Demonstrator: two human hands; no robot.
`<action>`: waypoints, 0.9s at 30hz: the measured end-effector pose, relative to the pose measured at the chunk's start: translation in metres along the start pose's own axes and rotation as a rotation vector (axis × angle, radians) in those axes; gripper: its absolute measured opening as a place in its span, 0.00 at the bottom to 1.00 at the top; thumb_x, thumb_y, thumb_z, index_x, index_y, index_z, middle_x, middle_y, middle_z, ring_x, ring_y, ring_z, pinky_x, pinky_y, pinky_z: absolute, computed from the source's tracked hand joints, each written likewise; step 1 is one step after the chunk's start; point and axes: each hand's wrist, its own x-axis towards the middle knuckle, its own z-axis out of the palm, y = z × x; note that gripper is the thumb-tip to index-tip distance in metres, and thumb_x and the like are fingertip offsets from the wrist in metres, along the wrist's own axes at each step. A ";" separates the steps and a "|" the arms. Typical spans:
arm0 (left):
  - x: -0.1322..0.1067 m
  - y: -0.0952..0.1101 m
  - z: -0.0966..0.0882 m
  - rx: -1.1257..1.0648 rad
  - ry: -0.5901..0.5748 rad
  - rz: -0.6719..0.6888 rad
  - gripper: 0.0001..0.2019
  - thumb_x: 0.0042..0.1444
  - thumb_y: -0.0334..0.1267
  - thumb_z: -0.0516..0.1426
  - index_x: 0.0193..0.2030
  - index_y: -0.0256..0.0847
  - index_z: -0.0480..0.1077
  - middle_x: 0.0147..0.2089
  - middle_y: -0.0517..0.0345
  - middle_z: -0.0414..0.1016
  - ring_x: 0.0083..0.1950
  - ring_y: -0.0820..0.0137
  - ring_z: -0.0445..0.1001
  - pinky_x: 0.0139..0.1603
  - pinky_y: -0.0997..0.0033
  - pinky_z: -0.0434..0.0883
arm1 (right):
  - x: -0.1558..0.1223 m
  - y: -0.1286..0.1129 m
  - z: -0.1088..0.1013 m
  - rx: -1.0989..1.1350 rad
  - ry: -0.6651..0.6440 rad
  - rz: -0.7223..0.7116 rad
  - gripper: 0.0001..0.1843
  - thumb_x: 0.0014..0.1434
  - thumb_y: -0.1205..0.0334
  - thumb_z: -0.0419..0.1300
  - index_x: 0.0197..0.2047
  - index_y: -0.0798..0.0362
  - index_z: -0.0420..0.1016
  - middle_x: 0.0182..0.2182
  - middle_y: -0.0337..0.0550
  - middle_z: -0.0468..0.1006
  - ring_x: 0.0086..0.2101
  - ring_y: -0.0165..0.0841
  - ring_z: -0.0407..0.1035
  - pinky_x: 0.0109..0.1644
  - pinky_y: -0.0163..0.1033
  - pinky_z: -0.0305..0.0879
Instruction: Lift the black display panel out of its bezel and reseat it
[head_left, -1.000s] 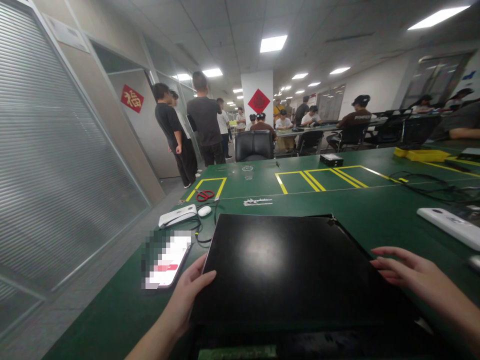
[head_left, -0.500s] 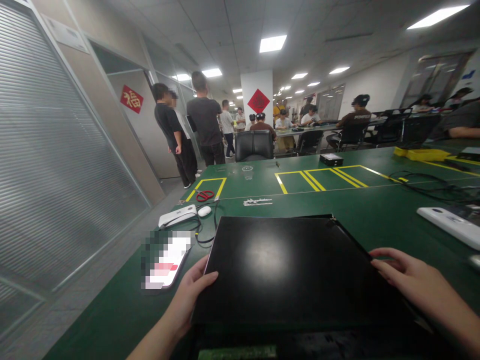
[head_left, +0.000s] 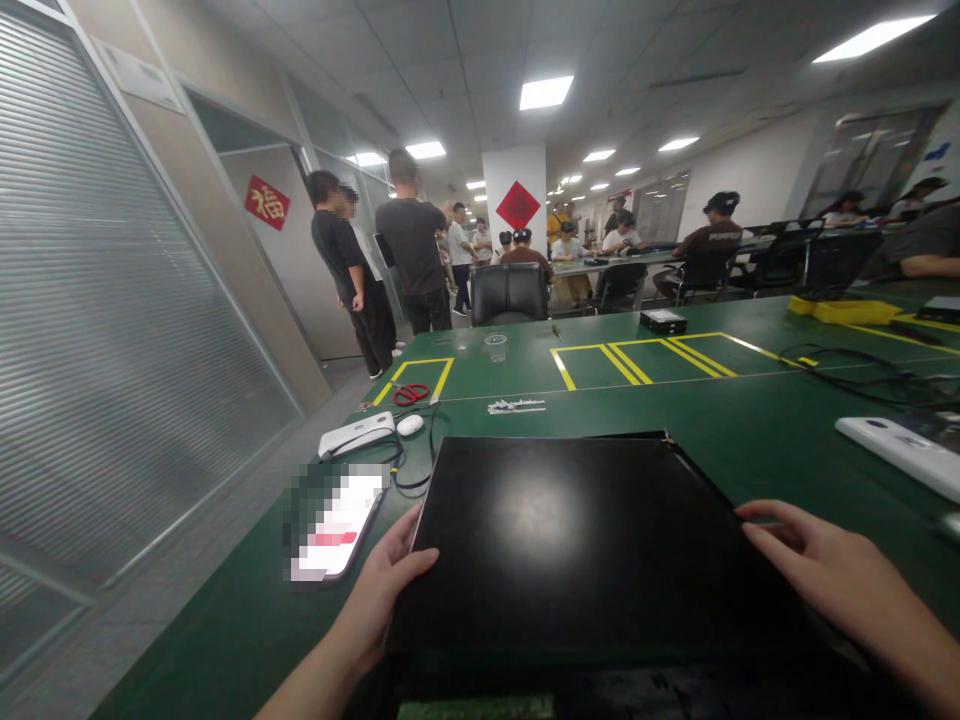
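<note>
A flat, black, glossy screen panel [head_left: 585, 560] fills the lower middle of the view, with a ceiling light mirrored on it. My left hand [head_left: 382, 580] is closed on its left edge, thumb on the top face and fingers partly hidden beneath. At the right edge my right hand [head_left: 817, 560] grips with thumb and fingertips. Behind the far right corner, a dark frame edge [head_left: 667, 437] shows a little past the panel. Below the near edge lies a strip of green circuit board [head_left: 476, 708], mostly cut off by the picture's bottom.
On the green table [head_left: 225, 650] a phone [head_left: 337, 530] lies left of my left hand. Beyond are a white device [head_left: 357, 435], cables, red-handled scissors [head_left: 411, 394], small white pieces [head_left: 516, 407] and a clear cup [head_left: 496, 347]. Another white device [head_left: 896, 452] lies right. People stand and sit farther back.
Both hands and the screen panel stay almost where they were. In the background, a person in a white shirt has turned.
</note>
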 end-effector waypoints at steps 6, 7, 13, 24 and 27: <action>0.001 0.000 -0.001 -0.029 -0.017 -0.024 0.46 0.46 0.34 0.74 0.74 0.43 0.69 0.64 0.41 0.83 0.61 0.41 0.82 0.61 0.51 0.76 | 0.003 0.007 0.001 -0.032 0.001 -0.028 0.24 0.52 0.36 0.60 0.41 0.41 0.84 0.35 0.44 0.89 0.37 0.52 0.81 0.43 0.53 0.72; 0.003 -0.001 -0.002 -0.032 -0.018 -0.029 0.47 0.46 0.34 0.74 0.75 0.44 0.68 0.64 0.40 0.82 0.61 0.41 0.82 0.61 0.50 0.76 | 0.004 0.008 0.001 -0.041 0.005 -0.034 0.24 0.52 0.36 0.59 0.42 0.41 0.84 0.35 0.44 0.89 0.37 0.52 0.81 0.43 0.53 0.73; 0.005 -0.003 -0.005 -0.030 -0.035 -0.049 0.51 0.44 0.34 0.75 0.77 0.44 0.65 0.66 0.40 0.81 0.63 0.39 0.80 0.62 0.48 0.75 | 0.007 0.010 0.004 -0.092 0.023 -0.062 0.27 0.52 0.35 0.54 0.41 0.42 0.84 0.35 0.46 0.89 0.35 0.51 0.82 0.40 0.53 0.74; 0.008 -0.007 -0.008 -0.021 -0.039 -0.037 0.52 0.44 0.33 0.75 0.78 0.43 0.64 0.66 0.42 0.81 0.62 0.41 0.81 0.61 0.51 0.77 | 0.008 0.012 0.005 -0.133 0.023 -0.085 0.27 0.55 0.36 0.53 0.43 0.43 0.84 0.35 0.45 0.89 0.35 0.49 0.82 0.39 0.51 0.74; 0.008 -0.007 -0.008 -0.018 -0.035 -0.038 0.52 0.43 0.34 0.75 0.77 0.43 0.64 0.66 0.42 0.81 0.63 0.41 0.81 0.60 0.51 0.77 | 0.008 0.014 0.006 -0.142 0.027 -0.088 0.27 0.55 0.36 0.53 0.43 0.43 0.84 0.34 0.46 0.89 0.35 0.48 0.82 0.38 0.50 0.73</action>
